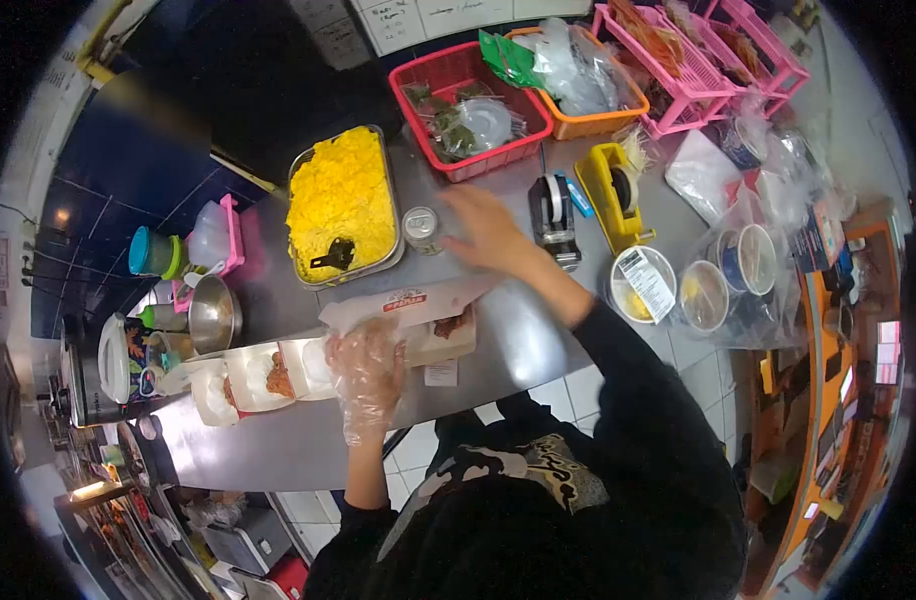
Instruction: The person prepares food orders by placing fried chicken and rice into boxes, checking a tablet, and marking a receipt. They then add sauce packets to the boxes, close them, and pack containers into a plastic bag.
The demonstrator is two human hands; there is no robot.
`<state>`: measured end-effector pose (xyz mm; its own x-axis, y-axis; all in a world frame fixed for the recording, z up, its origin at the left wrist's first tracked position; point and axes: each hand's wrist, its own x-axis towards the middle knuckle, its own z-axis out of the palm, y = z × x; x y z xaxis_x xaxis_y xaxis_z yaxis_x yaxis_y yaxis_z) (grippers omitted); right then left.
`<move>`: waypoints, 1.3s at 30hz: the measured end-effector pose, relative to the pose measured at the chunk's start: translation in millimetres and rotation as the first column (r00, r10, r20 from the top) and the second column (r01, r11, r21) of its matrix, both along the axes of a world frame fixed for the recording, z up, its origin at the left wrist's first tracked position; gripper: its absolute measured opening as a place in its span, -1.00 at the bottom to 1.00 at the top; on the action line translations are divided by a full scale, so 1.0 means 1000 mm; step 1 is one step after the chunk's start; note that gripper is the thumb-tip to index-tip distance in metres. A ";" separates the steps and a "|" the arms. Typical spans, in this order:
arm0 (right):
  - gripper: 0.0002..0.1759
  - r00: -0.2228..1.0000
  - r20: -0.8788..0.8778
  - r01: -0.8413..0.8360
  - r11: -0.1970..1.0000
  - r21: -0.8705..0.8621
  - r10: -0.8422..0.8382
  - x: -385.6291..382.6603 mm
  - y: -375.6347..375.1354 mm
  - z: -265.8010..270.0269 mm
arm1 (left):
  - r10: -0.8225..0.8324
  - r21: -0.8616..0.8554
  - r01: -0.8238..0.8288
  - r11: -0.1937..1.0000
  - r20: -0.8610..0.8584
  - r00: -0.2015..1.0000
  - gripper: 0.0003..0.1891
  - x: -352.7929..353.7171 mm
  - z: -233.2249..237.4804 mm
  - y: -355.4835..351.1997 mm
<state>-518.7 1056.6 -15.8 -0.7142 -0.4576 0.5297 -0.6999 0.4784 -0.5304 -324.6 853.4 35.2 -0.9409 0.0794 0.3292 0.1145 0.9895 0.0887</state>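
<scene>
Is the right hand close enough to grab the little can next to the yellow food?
Probably yes. The right hand is open just beside the can, and nothing stands between them.

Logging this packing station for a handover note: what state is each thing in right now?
Takeaway box: lid open, food inside.
Metal tray: uncovered, full of yellow food.
Can: upright.
Left hand: gloved, on the box.
Right hand: bare, fingers spread, near the can.
Tape dispenser: roll loaded.
</scene>
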 end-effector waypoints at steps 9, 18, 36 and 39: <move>-0.27 0.895 0.416 0.060 0.969 0.241 -0.159 0.003 -0.011 -0.011 | 0.082 0.056 -0.087 0.995 0.092 0.992 -0.54 -0.009 0.020 0.028; -0.28 0.636 0.434 0.454 0.764 0.458 -0.638 0.153 0.123 0.006 | -0.063 0.119 0.060 0.991 0.020 0.998 -0.61 -0.028 0.030 0.023; -0.67 0.381 0.207 0.748 0.432 0.504 -0.901 0.174 0.197 -0.030 | -0.128 0.923 0.132 0.362 -0.090 0.988 -0.60 0.016 -0.007 0.024; -0.72 0.489 0.315 0.765 0.573 0.294 -0.814 0.191 0.208 -0.034 | -0.167 0.962 0.004 0.273 0.043 0.985 -0.60 0.028 -0.010 0.032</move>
